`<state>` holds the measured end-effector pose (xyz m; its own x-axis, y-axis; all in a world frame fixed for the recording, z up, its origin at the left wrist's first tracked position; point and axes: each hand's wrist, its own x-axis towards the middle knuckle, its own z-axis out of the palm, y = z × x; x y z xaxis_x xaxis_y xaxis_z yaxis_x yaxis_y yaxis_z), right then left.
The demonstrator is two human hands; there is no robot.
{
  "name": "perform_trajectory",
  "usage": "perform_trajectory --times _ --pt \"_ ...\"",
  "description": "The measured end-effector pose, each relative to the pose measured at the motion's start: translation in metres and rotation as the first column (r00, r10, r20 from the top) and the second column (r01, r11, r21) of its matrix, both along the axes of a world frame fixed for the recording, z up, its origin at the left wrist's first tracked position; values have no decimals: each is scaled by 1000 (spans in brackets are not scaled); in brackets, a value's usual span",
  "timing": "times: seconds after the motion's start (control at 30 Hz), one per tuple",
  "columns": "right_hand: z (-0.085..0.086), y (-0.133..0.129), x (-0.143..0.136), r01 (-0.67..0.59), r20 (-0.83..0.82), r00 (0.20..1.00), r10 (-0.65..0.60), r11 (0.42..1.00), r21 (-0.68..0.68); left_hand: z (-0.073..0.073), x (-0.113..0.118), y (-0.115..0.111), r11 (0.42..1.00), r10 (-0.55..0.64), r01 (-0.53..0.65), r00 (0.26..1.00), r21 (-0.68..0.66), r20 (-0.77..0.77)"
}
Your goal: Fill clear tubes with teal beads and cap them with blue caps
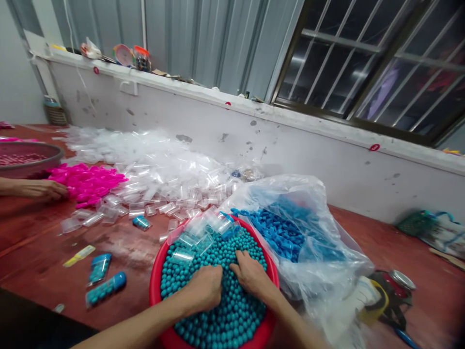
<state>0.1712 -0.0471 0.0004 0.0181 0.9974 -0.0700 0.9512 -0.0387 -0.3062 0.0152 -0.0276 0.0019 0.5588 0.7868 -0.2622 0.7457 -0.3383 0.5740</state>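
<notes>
A red basin (pixel 154 286) full of round teal beads (pixel 214 325) stands in front of me. My left hand (pixel 208 287) is over the beads near the middle, its fingers curled down; what they hold, if anything, is hidden. Just right of it, my right hand (pixel 249 272) touches the beads with its fingers apart. Several clear plastic tubes (pixel 182 256) lie on the beads at the back left of the basin. Left of the basin, two bead-filled tubes with blue caps (pixel 106 289) rest on the red table (pixel 119 252).
A large heap of clear tubes (pixel 145 155) lies behind. Blue pieces (pixel 278 232) fill an open plastic bag (pixel 312 189) at right. At left, another person's hand (pixel 49 190) touches pink pieces (pixel 90 182) beside a basin (pixel 54 155). A jar (pixel 401 281) lies at right.
</notes>
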Motion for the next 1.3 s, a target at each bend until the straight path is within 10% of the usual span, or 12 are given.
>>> perform_trajectory --times 0.17,0.33,0.53,0.73,1.17,1.3 --pt "-13 4 -7 -50 -468 881 70 997 56 -12 18 3 961 88 -61 992 -270 90" --pt "-11 8 1 45 -791 585 -181 980 -192 -13 6 1 783 338 -73 883 -618 325" --pt "7 5 3 -58 -154 984 91 977 205 -8 -10 0 638 551 103 631 -763 546" --pt "20 36 -5 -172 336 940 58 932 320 -9 -15 1 577 547 288 558 -764 623" --pt "6 33 -4 -196 295 950 108 937 290 -13 -15 4 670 543 201 524 -715 656" --pt "8 16 0 -99 -144 979 142 958 269 -15 -16 5 733 547 94 508 -674 666"
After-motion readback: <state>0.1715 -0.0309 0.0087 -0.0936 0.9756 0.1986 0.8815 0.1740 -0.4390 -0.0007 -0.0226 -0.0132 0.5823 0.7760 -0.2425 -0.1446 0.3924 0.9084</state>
